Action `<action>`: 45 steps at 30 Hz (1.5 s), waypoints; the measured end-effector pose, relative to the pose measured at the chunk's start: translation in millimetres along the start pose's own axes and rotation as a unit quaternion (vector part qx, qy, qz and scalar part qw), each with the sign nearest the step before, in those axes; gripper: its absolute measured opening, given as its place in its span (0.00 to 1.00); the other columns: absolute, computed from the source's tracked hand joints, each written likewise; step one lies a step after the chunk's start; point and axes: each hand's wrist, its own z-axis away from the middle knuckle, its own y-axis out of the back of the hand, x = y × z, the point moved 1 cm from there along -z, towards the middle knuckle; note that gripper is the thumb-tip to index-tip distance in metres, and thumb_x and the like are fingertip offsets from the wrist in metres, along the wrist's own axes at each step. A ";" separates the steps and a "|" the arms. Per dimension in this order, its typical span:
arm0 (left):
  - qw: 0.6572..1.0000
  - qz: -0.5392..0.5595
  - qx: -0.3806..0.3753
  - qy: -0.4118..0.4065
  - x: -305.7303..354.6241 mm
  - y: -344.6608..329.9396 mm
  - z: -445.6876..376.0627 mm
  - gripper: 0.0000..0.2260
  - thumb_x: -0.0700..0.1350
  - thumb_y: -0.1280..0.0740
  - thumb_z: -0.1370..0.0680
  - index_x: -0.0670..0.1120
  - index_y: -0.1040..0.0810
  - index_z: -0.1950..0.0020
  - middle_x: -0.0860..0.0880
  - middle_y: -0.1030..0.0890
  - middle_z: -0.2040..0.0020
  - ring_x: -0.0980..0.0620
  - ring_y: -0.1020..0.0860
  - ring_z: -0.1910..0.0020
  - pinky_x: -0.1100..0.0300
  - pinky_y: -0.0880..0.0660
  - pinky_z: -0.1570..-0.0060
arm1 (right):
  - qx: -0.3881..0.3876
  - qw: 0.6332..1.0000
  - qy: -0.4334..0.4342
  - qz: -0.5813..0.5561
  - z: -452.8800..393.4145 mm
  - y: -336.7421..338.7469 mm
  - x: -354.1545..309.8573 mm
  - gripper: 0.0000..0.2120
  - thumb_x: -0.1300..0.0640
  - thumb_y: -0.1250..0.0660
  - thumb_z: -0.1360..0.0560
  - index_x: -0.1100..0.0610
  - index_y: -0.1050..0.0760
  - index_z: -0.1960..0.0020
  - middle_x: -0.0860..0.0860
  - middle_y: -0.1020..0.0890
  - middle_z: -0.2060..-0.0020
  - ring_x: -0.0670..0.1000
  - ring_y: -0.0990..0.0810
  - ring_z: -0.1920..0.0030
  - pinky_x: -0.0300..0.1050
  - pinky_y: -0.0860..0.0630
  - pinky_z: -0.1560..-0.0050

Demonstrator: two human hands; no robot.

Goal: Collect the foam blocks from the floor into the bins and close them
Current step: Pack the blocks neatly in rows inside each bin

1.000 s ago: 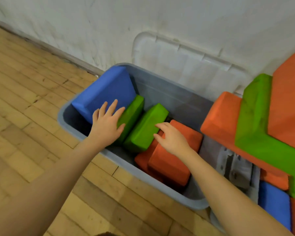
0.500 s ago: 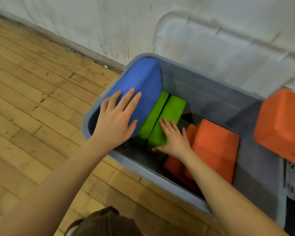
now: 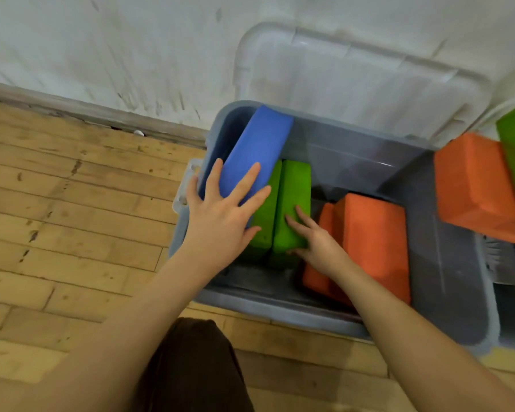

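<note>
The head view is looking down into a grey plastic storage bin standing on the wooden plank floor against the scuffed white wall, and the packing is sitting somewhere in its middle stretch. Inside the bin, a blue foam block is leaning on edge against the bin's left end wall, two green foam blocks are standing on edge side by side just right of it, and orange foam blocks are lying stacked toward the bin's right half. The left hand is lying flat with fingers spread and straight, pressing on the blue block and reaching over the nearer green one; it is gripping nothing. The right hand is resting with straight fingers on the right green block, seemingly pushing it toward the left end to tighten the row.

The bin's translucent white plastic lid is leaning upright against the wall behind the bin, so closing is not yet done. At the right edge, more orange and green foam blocks are piled over what appears to be a second bin; whether they are properly seated there cannot be told. No loose blocks are showing on the visible floor, so what remains is likely settling the blocks and fitting lids.
</note>
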 end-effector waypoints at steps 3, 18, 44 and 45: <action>1.000 0.019 -0.012 0.022 -1.1 0.9 3.1 0.33 0.52 0.24 0.34 0.47 0.29 0.31 0.48 0.29 0.30 0.29 0.30 0.38 0.40 0.26 0.55 | 0.031 0.999 0.000 -0.026 8.9 14.3 -6.1 0.32 0.63 0.28 0.28 0.56 0.36 0.28 0.53 0.41 0.25 0.52 0.37 0.28 0.31 0.44 0.34; 0.968 0.154 0.194 0.019 75.0 41.5 -35.3 0.11 0.51 0.31 0.28 0.45 0.17 0.53 0.48 0.18 0.46 0.44 0.24 0.51 0.56 0.23 0.67 | 0.210 0.976 0.048 -0.043 72.7 135.4 -8.3 0.18 0.59 0.34 0.24 0.54 0.26 0.34 0.49 0.25 0.36 0.49 0.27 0.35 0.48 0.29 0.37; 0.948 0.266 -0.170 0.032 86.9 -39.8 -36.4 0.35 0.74 0.67 0.31 0.63 0.60 0.27 0.54 0.53 0.22 0.49 0.54 0.24 0.46 0.54 0.27 | 0.333 0.930 0.012 0.154 48.4 110.5 7.5 0.25 0.41 0.43 0.25 0.53 0.26 0.35 0.57 0.27 0.36 0.61 0.26 0.40 0.55 0.31 0.41; 0.955 0.248 -0.159 0.012 89.5 -36.5 -40.2 0.34 0.74 0.65 0.31 0.64 0.60 0.27 0.55 0.52 0.22 0.49 0.54 0.24 0.46 0.54 0.27 | 0.339 0.933 0.021 0.124 44.6 114.8 7.0 0.23 0.44 0.42 0.25 0.56 0.24 0.38 0.57 0.25 0.39 0.60 0.23 0.44 0.55 0.28 0.44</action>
